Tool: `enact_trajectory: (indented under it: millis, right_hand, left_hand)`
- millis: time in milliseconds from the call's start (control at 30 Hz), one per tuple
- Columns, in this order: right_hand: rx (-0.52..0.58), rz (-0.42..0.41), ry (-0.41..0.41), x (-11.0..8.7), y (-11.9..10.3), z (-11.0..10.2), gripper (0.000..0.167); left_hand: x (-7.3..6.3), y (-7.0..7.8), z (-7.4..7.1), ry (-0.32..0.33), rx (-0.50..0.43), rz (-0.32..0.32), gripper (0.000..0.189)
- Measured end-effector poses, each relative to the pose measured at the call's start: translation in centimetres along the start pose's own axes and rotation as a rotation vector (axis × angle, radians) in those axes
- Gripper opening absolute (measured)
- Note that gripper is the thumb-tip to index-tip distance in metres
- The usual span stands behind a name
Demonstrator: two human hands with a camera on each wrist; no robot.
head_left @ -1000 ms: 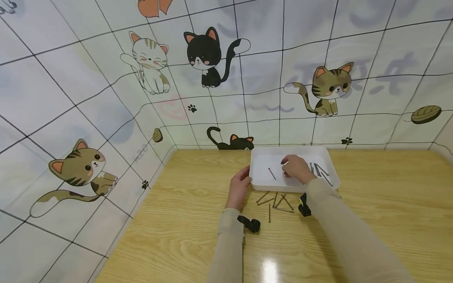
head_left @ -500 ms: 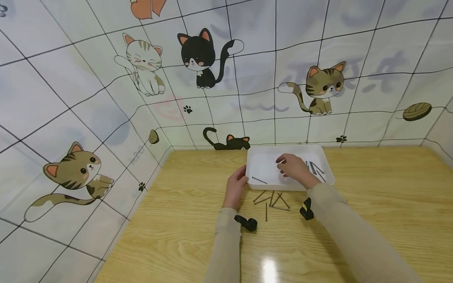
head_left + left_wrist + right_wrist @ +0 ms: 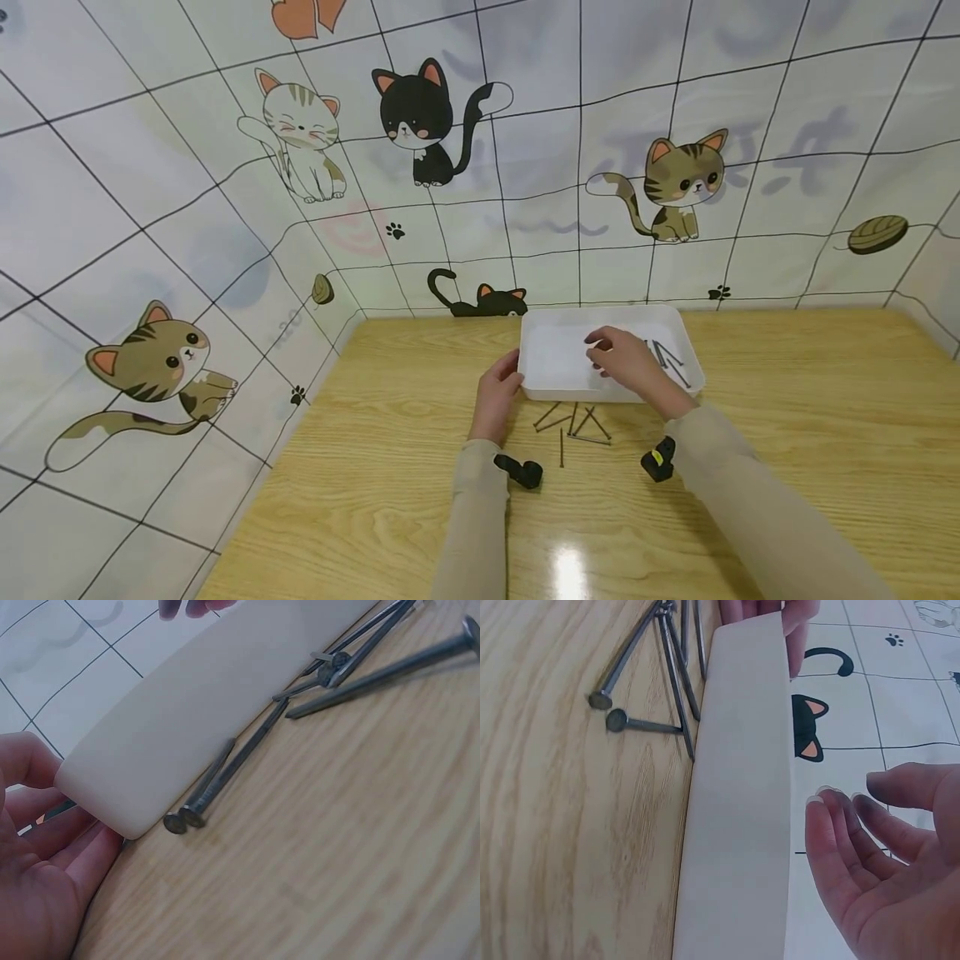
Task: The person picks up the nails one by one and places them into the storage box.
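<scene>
A shallow white tray (image 3: 555,367) stands on the wooden table near the patterned wall. My left hand (image 3: 497,396) grips its front left corner, with thumb and fingers at the rim and outer wall in the left wrist view. My right hand (image 3: 621,358) hovers over the inside of the tray. Its fingers (image 3: 832,840) are loosely bent and apart from the thumb, and nothing shows between them. Several long nails (image 3: 667,360) lie in the tray's right part, partly behind the right hand. More loose nails (image 3: 589,425) lie crossed on the table against the tray's front wall.
The wooden table (image 3: 360,467) reaches back to a white cloth wall (image 3: 540,167) with cat drawings and grid lines. A second wall runs along the left. Black wrist cameras (image 3: 519,472) sit on both sleeves.
A nail in the tray's middle moved to its front left, and now no longer shows. The right hand shifted slightly left over the tray. The left hand stays at the corner.
</scene>
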State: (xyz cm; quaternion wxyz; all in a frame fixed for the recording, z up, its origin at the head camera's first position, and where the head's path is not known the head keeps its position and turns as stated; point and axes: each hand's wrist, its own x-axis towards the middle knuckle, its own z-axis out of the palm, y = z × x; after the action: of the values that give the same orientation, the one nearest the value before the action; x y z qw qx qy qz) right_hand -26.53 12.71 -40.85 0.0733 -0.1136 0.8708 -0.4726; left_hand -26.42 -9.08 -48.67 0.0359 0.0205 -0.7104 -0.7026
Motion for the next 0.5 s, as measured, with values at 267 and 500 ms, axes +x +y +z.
enact_trajectory:
  millis: [267, 500]
  right_hand:
    - [0.021, -0.067, 0.041, -1.5, 0.0, 0.3, 0.037]
    - [0.066, -0.071, 0.052, -2.6, 0.3, 0.9, 0.037]
  left_hand:
    - [-0.1, 0.0, 0.0, 0.003, 0.000, 0.000, 0.045]
    - [-0.1, 0.2, 0.0, -0.005, -0.001, 0.020, 0.045]
